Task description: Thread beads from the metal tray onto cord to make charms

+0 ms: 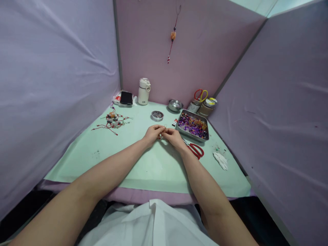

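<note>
My left hand [153,134] and my right hand [173,136] meet above the middle of the table, fingertips pinched together. Between them is a thin cord [165,125], a small loop of it standing above the fingers. Small reddish and pale bits, perhaps beads, show below the left fingertips; the fingers cover most of the piece. Beside my right wrist lie red-handled scissors [196,150], partly hidden by the forearm. Just beyond that hand stands a metal tray [192,136] of purple and orange beads and strings. A small round dish [157,116] with dark contents sits beyond both hands.
Finished-looking beaded strings [114,120] lie at left. Along the back are a phone [126,98], a white bottle [144,91], a metal bowl [175,105] and jars [207,108], one holding scissors. A white cloth [220,161] lies right. A beaded cord [173,35] hangs on the wall.
</note>
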Demonstrator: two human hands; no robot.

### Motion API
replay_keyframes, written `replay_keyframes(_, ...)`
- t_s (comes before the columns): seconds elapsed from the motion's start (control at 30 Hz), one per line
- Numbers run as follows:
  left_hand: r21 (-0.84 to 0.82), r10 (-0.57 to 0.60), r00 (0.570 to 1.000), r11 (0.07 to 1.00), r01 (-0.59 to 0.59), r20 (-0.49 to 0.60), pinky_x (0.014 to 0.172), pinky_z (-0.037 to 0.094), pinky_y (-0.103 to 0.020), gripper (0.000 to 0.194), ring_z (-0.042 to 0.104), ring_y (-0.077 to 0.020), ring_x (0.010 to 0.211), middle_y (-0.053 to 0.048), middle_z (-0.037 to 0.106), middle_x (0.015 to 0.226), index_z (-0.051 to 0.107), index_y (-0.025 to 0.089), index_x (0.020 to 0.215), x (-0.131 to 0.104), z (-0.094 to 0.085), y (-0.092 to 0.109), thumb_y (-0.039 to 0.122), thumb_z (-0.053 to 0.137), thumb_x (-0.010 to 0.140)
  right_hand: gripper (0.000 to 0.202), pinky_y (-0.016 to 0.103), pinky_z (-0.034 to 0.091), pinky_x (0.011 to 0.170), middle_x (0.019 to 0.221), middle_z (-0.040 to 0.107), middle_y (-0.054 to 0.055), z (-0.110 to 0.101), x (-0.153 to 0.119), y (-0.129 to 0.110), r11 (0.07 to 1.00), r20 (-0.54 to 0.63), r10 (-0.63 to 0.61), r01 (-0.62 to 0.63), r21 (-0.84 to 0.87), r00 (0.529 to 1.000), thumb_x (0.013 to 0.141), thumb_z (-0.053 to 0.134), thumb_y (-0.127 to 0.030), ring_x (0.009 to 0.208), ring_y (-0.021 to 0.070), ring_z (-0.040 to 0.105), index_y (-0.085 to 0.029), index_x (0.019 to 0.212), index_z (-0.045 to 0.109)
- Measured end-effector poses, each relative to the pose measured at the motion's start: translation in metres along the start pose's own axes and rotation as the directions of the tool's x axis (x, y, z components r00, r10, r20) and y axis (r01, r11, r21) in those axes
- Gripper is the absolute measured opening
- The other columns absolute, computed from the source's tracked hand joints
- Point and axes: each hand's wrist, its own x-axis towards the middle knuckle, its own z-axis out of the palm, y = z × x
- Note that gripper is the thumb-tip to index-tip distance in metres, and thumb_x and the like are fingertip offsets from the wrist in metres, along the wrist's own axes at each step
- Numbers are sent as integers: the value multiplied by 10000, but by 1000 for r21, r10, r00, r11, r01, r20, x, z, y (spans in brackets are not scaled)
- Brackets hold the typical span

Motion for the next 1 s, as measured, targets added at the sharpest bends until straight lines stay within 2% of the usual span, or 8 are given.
replay_keyframes(0.1,-29,-3,1000,1000,2,-7,484,318,-220,297,429,-61,514,-1,565,643,641,140,728,1,-1,0,384,745,596,191,262,390,627,698,626,3,-4,3,1,999,9,-32,32,-14,999,654,650,-335,615,111,505,-164,737,628)
replay_keyframes(0.17,-48,8,1000,999,-9,-18,473,294,-212,293,407,-52,507,10,536,618,647,137,730,1,-1,0,371,754,590,189,288,422,685,753,641,17,-8,7,4,994,-49,-101,98,-52,994,675,630,-328,676,135,544,-172,781,628)
replay_keyframes(0.3,-76,-11,1000,997,9,-21,449,230,-207,270,383,-44,494,16,500,579,648,125,692,2,-2,1,332,768,567,125,319,443,729,834,610,40,-16,11,8,893,-175,-390,326,-309,904,739,549,-244,749,162,551,-184,836,602)
replay_keyframes(0.43,-110,-49,999,993,51,18,438,212,-204,236,364,-42,480,31,443,535,625,119,632,2,-2,2,303,761,572,171,317,456,723,973,537,62,-17,6,5,725,-14,-575,502,-472,818,777,500,-152,794,160,533,-205,918,580)
replay_keyframes(0.53,-143,-85,996,986,89,34,424,193,-198,210,340,-35,468,39,408,522,597,116,596,1,-2,4,256,752,577,190,317,463,725,1036,493,75,-16,1,2,655,88,-603,555,-513,793,791,501,-131,859,172,528,-218,940,580)
replay_keyframes(0.63,-164,-113,992,979,120,51,415,175,-194,196,332,-33,465,38,397,518,586,111,591,1,-2,4,230,741,587,146,321,462,731,1037,482,78,-15,1,1,622,113,-618,572,-535,778,805,526,-160,897,183,520,-221,920,591)
replay_keyframes(0.77,-173,-103,992,978,115,78,417,166,-192,194,316,-33,474,43,379,527,597,111,613,3,-2,2,241,738,588,80,311,447,711,970,510,67,-14,2,2,664,59,-613,554,-502,788,828,541,-239,857,174,519,-212,871,602)
replay_keyframes(1.0,16,30,999,999,-30,-20,479,271,-217,222,385,-70,528,26,455,559,639,142,663,2,-1,-2,340,717,599,149,287,424,663,865,566,50,-8,1,-2,871,-154,-427,360,-336,891,797,560,-341,777,163,512,-202,746,577)
